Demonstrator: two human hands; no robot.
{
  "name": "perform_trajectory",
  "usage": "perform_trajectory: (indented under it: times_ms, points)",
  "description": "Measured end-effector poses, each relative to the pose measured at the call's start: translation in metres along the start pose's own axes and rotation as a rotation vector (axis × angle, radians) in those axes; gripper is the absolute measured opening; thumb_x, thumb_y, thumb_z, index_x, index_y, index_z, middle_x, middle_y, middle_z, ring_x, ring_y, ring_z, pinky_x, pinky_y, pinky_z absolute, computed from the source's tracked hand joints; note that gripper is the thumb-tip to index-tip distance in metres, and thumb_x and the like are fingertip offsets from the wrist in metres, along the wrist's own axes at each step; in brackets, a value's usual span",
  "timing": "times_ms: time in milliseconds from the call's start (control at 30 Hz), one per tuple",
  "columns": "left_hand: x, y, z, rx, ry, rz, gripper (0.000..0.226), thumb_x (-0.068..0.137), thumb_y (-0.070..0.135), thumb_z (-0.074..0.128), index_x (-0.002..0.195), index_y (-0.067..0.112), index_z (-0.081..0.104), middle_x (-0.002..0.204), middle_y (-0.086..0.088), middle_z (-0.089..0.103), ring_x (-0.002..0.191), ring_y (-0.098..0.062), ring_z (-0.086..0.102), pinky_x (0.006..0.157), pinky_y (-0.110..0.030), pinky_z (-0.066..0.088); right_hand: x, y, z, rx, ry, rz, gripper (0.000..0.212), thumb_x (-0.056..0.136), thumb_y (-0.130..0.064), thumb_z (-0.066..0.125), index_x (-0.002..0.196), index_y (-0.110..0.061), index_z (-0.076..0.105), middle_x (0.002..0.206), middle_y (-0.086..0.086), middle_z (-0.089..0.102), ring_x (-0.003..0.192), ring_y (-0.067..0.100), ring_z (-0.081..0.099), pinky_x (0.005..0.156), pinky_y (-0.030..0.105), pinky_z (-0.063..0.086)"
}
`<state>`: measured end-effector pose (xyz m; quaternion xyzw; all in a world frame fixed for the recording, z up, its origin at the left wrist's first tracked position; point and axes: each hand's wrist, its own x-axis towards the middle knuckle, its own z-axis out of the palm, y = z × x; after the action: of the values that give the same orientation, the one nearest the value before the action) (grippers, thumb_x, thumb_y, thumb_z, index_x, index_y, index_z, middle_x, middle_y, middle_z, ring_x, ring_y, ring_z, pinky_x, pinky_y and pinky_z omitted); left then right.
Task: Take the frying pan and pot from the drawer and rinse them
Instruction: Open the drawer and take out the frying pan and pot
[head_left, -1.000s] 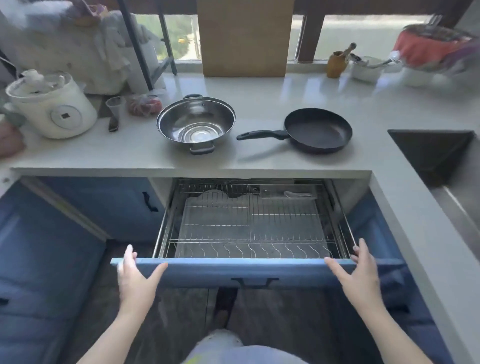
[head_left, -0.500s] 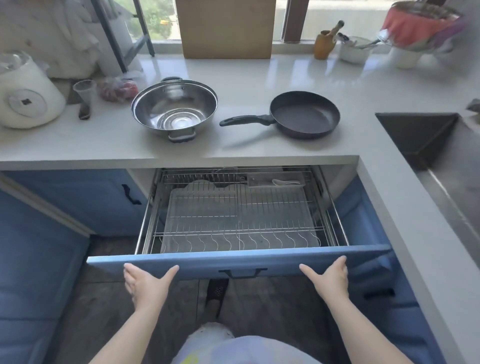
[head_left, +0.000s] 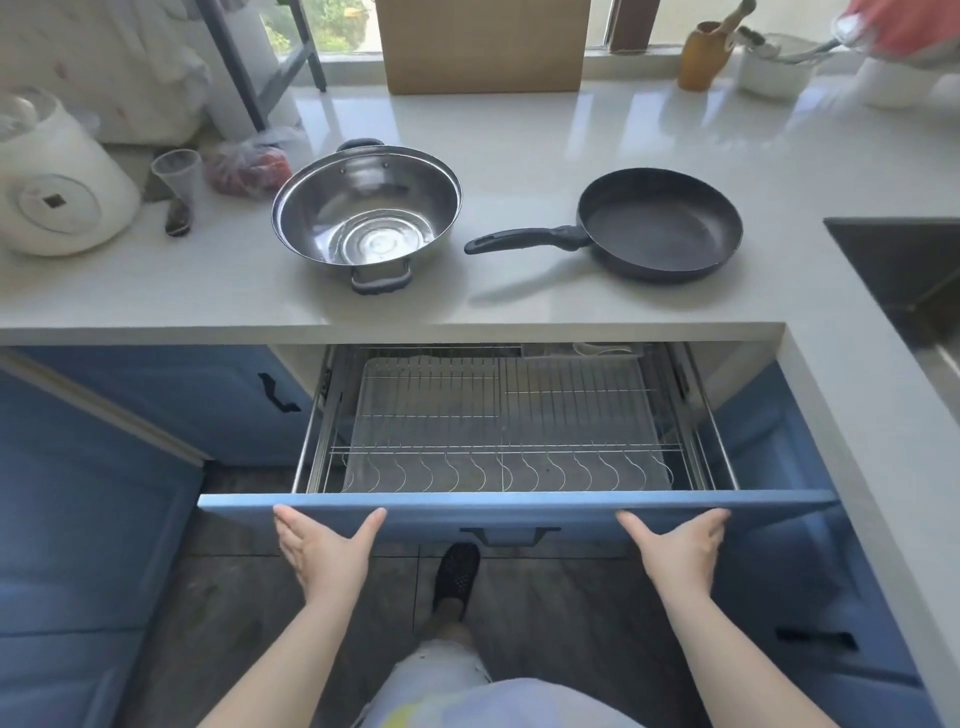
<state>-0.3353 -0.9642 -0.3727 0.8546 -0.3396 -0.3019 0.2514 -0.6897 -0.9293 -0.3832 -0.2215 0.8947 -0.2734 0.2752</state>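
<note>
Pot (head_left: 366, 215) & pan (head_left: 660, 223) on counter, both hands (head_left: 324, 551) flat vs drawer front (head_left: 519, 512)

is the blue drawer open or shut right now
Open. The blue drawer stands out from under the counter, its wire rack exposed, both hands flat against its front.

Bright daylight from window (head_left: 332, 26); countertop (head_left: 597, 145) glare; corners blurred, perhaps motion.
</note>
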Motion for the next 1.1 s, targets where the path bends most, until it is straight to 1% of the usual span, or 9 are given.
perform_trajectory:
  times_ms: [133, 200, 333, 433, 600, 733, 900, 967, 1100]
  points:
    - [0.02, 0.022, 0.009, -0.011, 0.003, -0.011, 0.128, 0.073, 0.047, 0.08, 0.154, 0.003, -0.009, 0.163, -0.014, -0.003, 0.15, -0.031, -0.001, 0.121, -0.046, 0.011, 0.02, -0.021, 0.008, -0.007, 0.0, -0.007, 0.115, 0.069, -0.041, 0.086, 0.149, 0.0, 0.013, 0.156, 0.02, 0.024, 0.142, 0.035, 0.028, 0.108, 0.054, 0.035]
    - [0.031, 0.033, 0.013, -0.014, 0.001, -0.013, 0.128, 0.074, 0.046, 0.08, 0.154, 0.003, -0.009, 0.163, -0.014, -0.003, 0.15, -0.031, -0.001, 0.122, -0.046, 0.01, 0.028, -0.034, 0.012, -0.021, 0.003, -0.008, 0.116, 0.072, -0.041, 0.084, 0.151, -0.001, 0.009, 0.158, 0.018, 0.021, 0.143, 0.035, 0.026, 0.108, 0.054, 0.034]
    - [0.051, 0.053, 0.021, -0.004, -0.005, -0.01, 0.127, 0.074, 0.048, 0.079, 0.154, 0.005, -0.01, 0.163, -0.012, -0.003, 0.15, -0.03, -0.001, 0.121, -0.05, 0.013, 0.042, -0.058, 0.021, -0.06, 0.025, -0.019, 0.12, 0.075, -0.044, 0.081, 0.154, -0.004, 0.001, 0.16, 0.016, 0.017, 0.142, 0.038, 0.029, 0.106, 0.056, 0.033]
    - [0.066, 0.065, 0.026, 0.015, -0.01, 0.015, 0.125, 0.076, 0.051, 0.077, 0.154, 0.006, -0.01, 0.163, -0.011, -0.003, 0.15, -0.03, -0.001, 0.121, -0.049, 0.012, 0.054, -0.072, 0.03, -0.108, 0.048, -0.049, 0.121, 0.076, -0.05, 0.078, 0.154, -0.005, -0.002, 0.161, 0.015, 0.015, 0.142, 0.038, 0.03, 0.106, 0.058, 0.034]
    - [0.086, 0.076, 0.033, 0.054, -0.046, 0.088, 0.12, 0.078, 0.052, 0.073, 0.155, 0.011, -0.009, 0.164, -0.006, -0.003, 0.151, -0.026, -0.003, 0.12, -0.049, 0.014, 0.075, -0.094, 0.042, -0.118, 0.044, -0.075, 0.12, 0.078, -0.055, 0.074, 0.155, -0.008, -0.006, 0.164, 0.012, 0.008, 0.146, 0.034, 0.023, 0.112, 0.056, 0.031]
    - [0.102, 0.09, 0.038, 0.036, -0.093, 0.129, 0.118, 0.08, 0.05, 0.073, 0.155, 0.012, -0.01, 0.164, -0.004, -0.004, 0.151, -0.024, -0.004, 0.121, -0.047, 0.01, 0.091, -0.111, 0.049, -0.118, 0.044, -0.1, 0.121, 0.079, -0.058, 0.072, 0.155, -0.007, -0.007, 0.164, 0.012, 0.007, 0.148, 0.032, 0.02, 0.112, 0.054, 0.03]
    - [0.126, 0.112, 0.048, 0.029, -0.099, 0.168, 0.119, 0.079, 0.049, 0.074, 0.155, 0.007, -0.007, 0.164, -0.008, -0.002, 0.151, -0.025, -0.001, 0.121, -0.043, 0.007, 0.113, -0.133, 0.059, -0.129, 0.057, -0.108, 0.123, 0.076, -0.062, 0.071, 0.155, -0.005, -0.004, 0.164, 0.012, 0.009, 0.147, 0.032, 0.022, 0.111, 0.054, 0.031]
    - [0.136, 0.118, 0.051, 0.026, -0.093, 0.181, 0.118, 0.079, 0.049, 0.075, 0.155, 0.006, -0.005, 0.164, -0.01, 0.001, 0.151, -0.026, 0.001, 0.121, -0.044, 0.009, 0.121, -0.142, 0.064, -0.124, 0.058, -0.121, 0.122, 0.077, -0.061, 0.071, 0.155, -0.004, -0.003, 0.163, 0.012, 0.01, 0.147, 0.032, 0.023, 0.111, 0.054, 0.031]
    - [0.152, 0.126, 0.057, 0.055, -0.115, 0.258, 0.116, 0.077, 0.049, 0.076, 0.155, 0.006, 0.002, 0.162, -0.012, 0.01, 0.15, -0.029, 0.01, 0.12, -0.048, 0.018, 0.135, -0.154, 0.069, -0.115, 0.044, -0.178, 0.119, 0.077, -0.056, 0.075, 0.155, -0.005, 0.001, 0.163, 0.011, 0.014, 0.146, 0.032, 0.024, 0.111, 0.055, 0.031]
